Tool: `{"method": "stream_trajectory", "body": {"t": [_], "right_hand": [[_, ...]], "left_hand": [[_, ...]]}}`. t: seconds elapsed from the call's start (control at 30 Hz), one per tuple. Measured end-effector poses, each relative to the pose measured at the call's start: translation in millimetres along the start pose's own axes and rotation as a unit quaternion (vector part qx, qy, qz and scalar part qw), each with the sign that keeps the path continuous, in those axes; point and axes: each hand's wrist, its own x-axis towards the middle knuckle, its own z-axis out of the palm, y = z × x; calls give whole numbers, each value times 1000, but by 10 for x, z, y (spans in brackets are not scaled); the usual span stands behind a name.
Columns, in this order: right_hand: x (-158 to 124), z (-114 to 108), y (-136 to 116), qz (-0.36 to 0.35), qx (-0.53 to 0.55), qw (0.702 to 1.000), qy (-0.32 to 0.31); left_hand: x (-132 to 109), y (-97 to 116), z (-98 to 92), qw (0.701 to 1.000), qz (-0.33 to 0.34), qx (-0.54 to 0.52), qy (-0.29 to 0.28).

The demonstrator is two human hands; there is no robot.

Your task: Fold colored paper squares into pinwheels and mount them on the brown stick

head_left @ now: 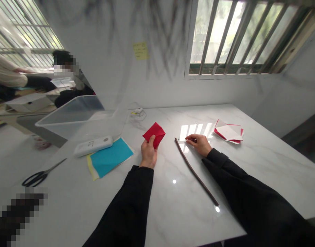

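Note:
My left hand (148, 154) grips a small red folded paper (154, 133) above the table, thumb on its front and a flap edge showing across it. Close to the table my right hand (200, 144) has its thumb and fingers drawn together. Whatever lies between those fingertips, if anything, is too small to tell. A tiny dark speck (178, 139) is just left of them. Between my two arms a thin dark brown stick (193, 170) stretches slantwise across the marble-patterned table (170, 212).
Red and white papers (229, 132) lie at right. On the left are blue paper (112, 157) over yellow sheets, a white case (93, 146), black scissors (39, 176) and a clear plastic bin (70, 115). Behind stands a wall with a yellow note (141, 51). People sit far left.

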Motion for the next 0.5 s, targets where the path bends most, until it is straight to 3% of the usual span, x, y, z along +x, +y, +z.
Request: {"method": "stream_trajectory", "body": {"t": [0.13,0.3,0.5], "right_hand": [[180,113,-67,-29,-40,999,-5],[393,153,-131,-59,-80,992,-77],[425,144,-170,-59,-110,988,-92]], "left_hand": [[-13,-62,-1,998,31,35,-40],[-12,-123,-30,993,55,82,-67],[-10,-124,-37,989,61,109,-75]]}}
